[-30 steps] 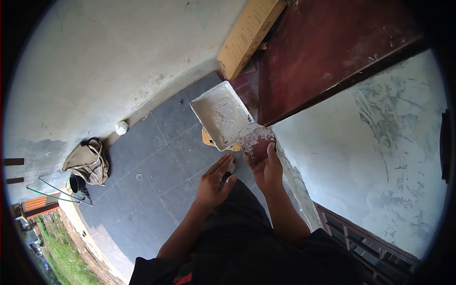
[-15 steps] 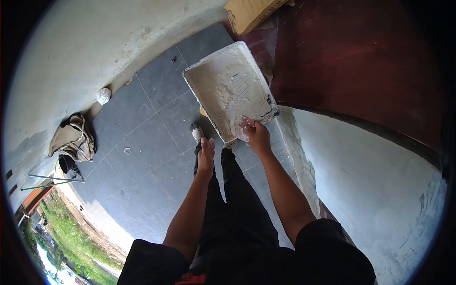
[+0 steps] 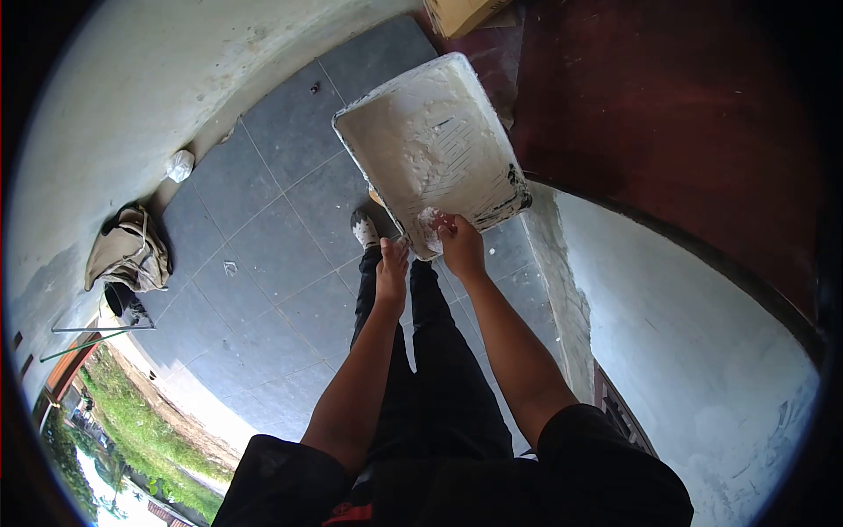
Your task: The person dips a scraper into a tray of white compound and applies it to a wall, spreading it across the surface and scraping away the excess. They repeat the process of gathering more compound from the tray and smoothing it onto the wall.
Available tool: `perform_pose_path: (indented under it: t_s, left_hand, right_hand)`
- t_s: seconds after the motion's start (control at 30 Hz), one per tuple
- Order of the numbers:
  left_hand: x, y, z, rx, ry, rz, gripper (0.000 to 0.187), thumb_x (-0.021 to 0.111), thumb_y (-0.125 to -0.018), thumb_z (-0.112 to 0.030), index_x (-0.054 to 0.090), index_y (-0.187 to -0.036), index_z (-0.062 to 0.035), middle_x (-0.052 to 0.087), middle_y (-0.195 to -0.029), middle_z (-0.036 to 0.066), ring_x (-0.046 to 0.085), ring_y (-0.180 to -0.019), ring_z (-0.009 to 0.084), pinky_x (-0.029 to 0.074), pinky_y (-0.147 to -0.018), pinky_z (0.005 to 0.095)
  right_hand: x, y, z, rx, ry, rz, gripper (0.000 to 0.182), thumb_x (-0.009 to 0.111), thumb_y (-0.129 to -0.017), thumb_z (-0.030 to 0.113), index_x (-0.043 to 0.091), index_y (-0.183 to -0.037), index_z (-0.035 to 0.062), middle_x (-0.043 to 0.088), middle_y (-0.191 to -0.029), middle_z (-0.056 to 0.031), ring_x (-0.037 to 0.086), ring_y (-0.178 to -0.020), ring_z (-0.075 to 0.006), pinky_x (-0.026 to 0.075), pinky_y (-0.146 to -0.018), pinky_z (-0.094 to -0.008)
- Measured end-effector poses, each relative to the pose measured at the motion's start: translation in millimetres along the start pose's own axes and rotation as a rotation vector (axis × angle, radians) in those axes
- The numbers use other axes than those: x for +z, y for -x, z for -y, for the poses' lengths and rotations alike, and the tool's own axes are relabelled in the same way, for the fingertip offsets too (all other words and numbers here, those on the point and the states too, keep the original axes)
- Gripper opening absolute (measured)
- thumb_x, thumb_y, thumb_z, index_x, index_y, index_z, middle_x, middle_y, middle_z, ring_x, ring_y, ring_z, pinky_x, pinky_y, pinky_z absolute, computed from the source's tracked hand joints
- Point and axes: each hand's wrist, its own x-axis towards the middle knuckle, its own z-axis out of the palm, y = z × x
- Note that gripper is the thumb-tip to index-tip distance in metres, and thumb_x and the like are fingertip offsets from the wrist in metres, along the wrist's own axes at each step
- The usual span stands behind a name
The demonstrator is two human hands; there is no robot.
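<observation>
A paint tray [image 3: 413, 140] coated with thick white paste lies in front of me, its ribbed slope towards the right. My right hand [image 3: 462, 248] is closed on a reddish scraper [image 3: 439, 230] smeared with white paste, at the tray's near end. Beside the tray's near left corner is my left hand [image 3: 392, 268], fingers apart and stretched out, with nothing visible in it. Whether its fingertips touch the tray's edge I cannot tell.
Grey floor tiles [image 3: 263, 255] lie below. A dark red surface [image 3: 659, 114] is at the right, above a pale wall [image 3: 685, 325]. At the left are a beige bag [image 3: 132, 250] and a white bundle [image 3: 180, 165]. A cardboard box [image 3: 461, 13] stands at the top.
The scraper in my right hand has moved slightly left and up along the tray's near end. My left hand has come nearer the tray corner. The view has shifted a little.
</observation>
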Motion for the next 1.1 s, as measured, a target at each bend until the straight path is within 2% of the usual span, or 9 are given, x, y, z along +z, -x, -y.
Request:
perform_pose_path:
  t_s: [0.07, 0.17, 0.4, 0.6, 1.1]
  left_hand:
    - [-0.7, -1.4, 0.2, -0.004, -0.004, -0.008, 0.088, 0.024, -0.089, -0.068, 0.034, -0.138, 0.0045, 0.036, -0.142, 0.021, 0.03, -0.136, 0.0288, 0.018, -0.112, 0.0389]
    - [0.7, -0.7, -3.3, -0.011, -0.002, -0.011, 0.087, 0.025, -0.09, -0.068, 0.035, -0.137, 0.0044, 0.037, -0.142, 0.021, 0.031, -0.135, 0.0288, 0.018, -0.112, 0.0389]
    - [1.7, 0.0, -2.6, -0.006, -0.003, -0.019, 0.085, 0.025, -0.091, -0.066, 0.036, -0.137, 0.0043, 0.038, -0.141, 0.02, 0.032, -0.135, 0.0287, 0.018, -0.112, 0.0387]
    - [0.8, -0.3, -1.1, -0.002, 0.018, -0.012, 0.085, 0.027, -0.09, -0.066, 0.034, -0.137, 0.0051, 0.038, -0.141, 0.021, 0.032, -0.135, 0.0288, 0.018, -0.112, 0.0389]
    - [3.0, -0.1, -1.3, 0.013, 0.019, -0.017, 0.088, 0.03, -0.089, -0.068, 0.034, -0.137, 0.0064, 0.037, -0.141, 0.023, 0.032, -0.135, 0.031, 0.018, -0.112, 0.0405]
  right_hand:
    - [-4.7, -0.5, 8.6, 0.064, -0.065, 0.084, 0.022, 0.058, -0.084, 0.013, 0.06, -0.102, 0.0004, 0.067, -0.096, -0.0181, 0.064, -0.093, -0.0339, 0.049, -0.079, -0.0399]
    - [-2.3, -3.2, 6.5, 0.036, -0.108, 0.109, 0.021, 0.057, -0.084, 0.012, 0.06, -0.103, 0.0013, 0.067, -0.097, -0.0156, 0.064, -0.094, -0.0322, 0.049, -0.08, -0.0395]
    - [-3.6, -5.5, 9.8, 0.021, -0.043, 0.142, 0.02, 0.058, -0.084, 0.013, 0.061, -0.101, 0.0022, 0.067, -0.097, -0.0168, 0.064, -0.094, -0.0332, 0.049, -0.079, -0.0397]
    - [-1.2, -7.6, 7.7, -0.01, -0.091, 0.09, 0.022, 0.059, -0.083, 0.015, 0.061, -0.1, 0.001, 0.066, -0.094, -0.0182, 0.064, -0.09, -0.0353, 0.049, -0.078, -0.0408]
    - [-3.8, -21.7, 5.7, 0.023, -0.024, 0.187, 0.026, 0.06, -0.082, 0.019, 0.06, -0.1, 0.0013, 0.065, -0.096, -0.021, 0.063, -0.092, -0.0359, 0.049, -0.079, -0.0407]
